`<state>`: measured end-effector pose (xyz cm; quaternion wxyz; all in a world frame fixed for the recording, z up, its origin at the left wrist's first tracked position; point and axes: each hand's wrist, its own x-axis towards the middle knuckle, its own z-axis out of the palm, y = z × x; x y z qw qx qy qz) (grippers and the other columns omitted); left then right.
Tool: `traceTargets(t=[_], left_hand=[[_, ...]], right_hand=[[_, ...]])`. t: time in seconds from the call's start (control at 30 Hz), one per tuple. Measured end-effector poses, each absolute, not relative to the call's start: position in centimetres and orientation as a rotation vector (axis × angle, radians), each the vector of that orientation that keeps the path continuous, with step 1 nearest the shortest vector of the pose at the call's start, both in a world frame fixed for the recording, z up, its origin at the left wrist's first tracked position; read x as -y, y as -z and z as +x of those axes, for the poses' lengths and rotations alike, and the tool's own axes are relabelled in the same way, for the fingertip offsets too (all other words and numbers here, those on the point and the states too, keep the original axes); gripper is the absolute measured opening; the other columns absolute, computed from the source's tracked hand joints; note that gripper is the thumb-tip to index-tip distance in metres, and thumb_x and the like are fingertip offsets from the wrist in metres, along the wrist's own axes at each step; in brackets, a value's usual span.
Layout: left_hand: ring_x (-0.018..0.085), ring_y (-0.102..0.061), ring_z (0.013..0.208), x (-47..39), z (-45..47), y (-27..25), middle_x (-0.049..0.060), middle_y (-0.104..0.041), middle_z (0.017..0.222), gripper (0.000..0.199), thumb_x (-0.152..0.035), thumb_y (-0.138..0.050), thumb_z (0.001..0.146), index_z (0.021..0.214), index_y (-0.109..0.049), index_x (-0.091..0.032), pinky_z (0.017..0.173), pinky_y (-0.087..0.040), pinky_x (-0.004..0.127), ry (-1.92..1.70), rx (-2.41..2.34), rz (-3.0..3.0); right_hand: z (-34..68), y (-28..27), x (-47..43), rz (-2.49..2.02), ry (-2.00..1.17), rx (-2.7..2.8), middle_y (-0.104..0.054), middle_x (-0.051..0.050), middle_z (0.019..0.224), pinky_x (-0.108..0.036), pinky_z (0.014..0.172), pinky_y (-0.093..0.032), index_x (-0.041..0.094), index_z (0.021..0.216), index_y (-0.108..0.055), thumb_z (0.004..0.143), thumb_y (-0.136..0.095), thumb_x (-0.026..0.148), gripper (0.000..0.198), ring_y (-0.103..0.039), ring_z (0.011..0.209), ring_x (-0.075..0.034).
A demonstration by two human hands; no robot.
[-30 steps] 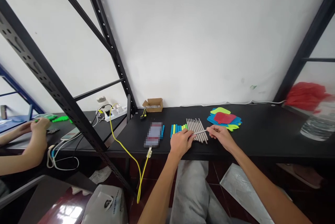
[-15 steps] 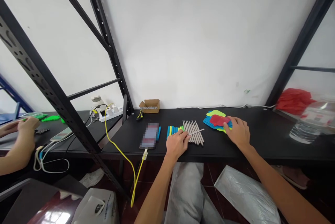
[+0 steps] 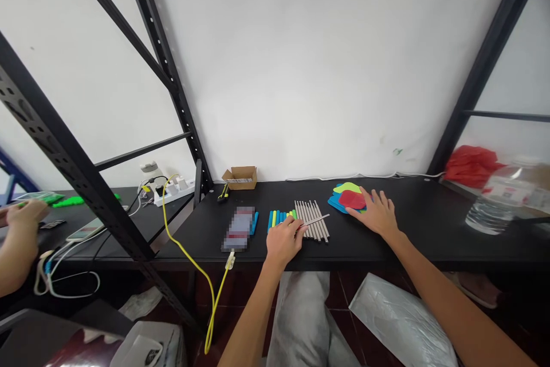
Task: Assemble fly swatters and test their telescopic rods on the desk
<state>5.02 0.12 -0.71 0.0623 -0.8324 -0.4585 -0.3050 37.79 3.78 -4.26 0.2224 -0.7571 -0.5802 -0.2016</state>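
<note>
My left hand (image 3: 283, 241) is closed around one end of a thin silver rod (image 3: 317, 220), which points right. Under that rod, several similar pale metal rods (image 3: 320, 228) lie side by side on the black table. Just left of them is a row of short blue, yellow and green tubes (image 3: 275, 218), partly covered by my left hand. My right hand (image 3: 378, 212) is open with its fingers spread at the right side of a pile of flat coloured pieces. A red piece (image 3: 352, 199) lies on top, beside a yellow-green piece (image 3: 347, 187), over blue ones (image 3: 337, 202).
A phone (image 3: 239, 228) with a yellow cable (image 3: 189, 249) lies left of the tubes. Behind it are a cutter (image 3: 223, 193) and a small cardboard box (image 3: 240, 178). A large clear bottle (image 3: 490, 206) stands at right. Another person's hand (image 3: 28, 212) is at far left.
The view has shifted slightly, so the table's things appear further left. My right hand's fingers have spread wider beside the pile. My left hand still holds the rod.
</note>
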Motion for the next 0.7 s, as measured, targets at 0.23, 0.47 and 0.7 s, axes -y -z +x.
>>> traceTargets(t=[0.23, 0.47, 0.7], left_hand=[[0.014, -0.059, 0.072, -0.3, 5.1, 0.7, 0.002, -0.064, 0.094, 0.035, -0.045, -0.036, 0.098, 0.097, -0.065, -0.026, 0.054, -0.03, 0.026, 0.905, 1.4, -2.511], [0.014, -0.058, 0.071, -0.2, 5.1, 0.5, 0.004, -0.063, 0.093, 0.035, -0.044, -0.036, 0.098, 0.098, -0.066, -0.026, 0.054, -0.031, 0.025, 0.888, 1.42, -2.51], [0.014, -0.058, 0.073, -0.1, 5.2, 0.5, 0.003, -0.063, 0.093, 0.035, -0.044, -0.036, 0.098, 0.097, -0.066, -0.026, 0.054, -0.03, 0.025, 0.904, 1.4, -2.498]], right_hand=[[38.4, 4.1, -4.1, -2.003, 0.508, 1.667, -0.058, -0.018, 0.123, -0.05, 0.1, -0.028, 0.017, 0.136, -0.047, 0.079, -0.045, 0.072, 0.079, -0.043, 0.123, -0.038], [38.4, 4.1, -3.7, -1.906, 0.55, 1.672, -0.061, -0.014, 0.109, -0.045, 0.093, -0.035, 0.021, 0.115, -0.064, 0.082, -0.051, 0.062, 0.055, -0.05, 0.109, -0.033], [37.7, 2.8, -2.7, -1.784, 0.509, 1.528, -0.06, -0.016, 0.107, -0.045, 0.088, -0.039, 0.019, 0.104, -0.065, 0.081, -0.051, 0.065, 0.053, -0.05, 0.105, -0.034]])
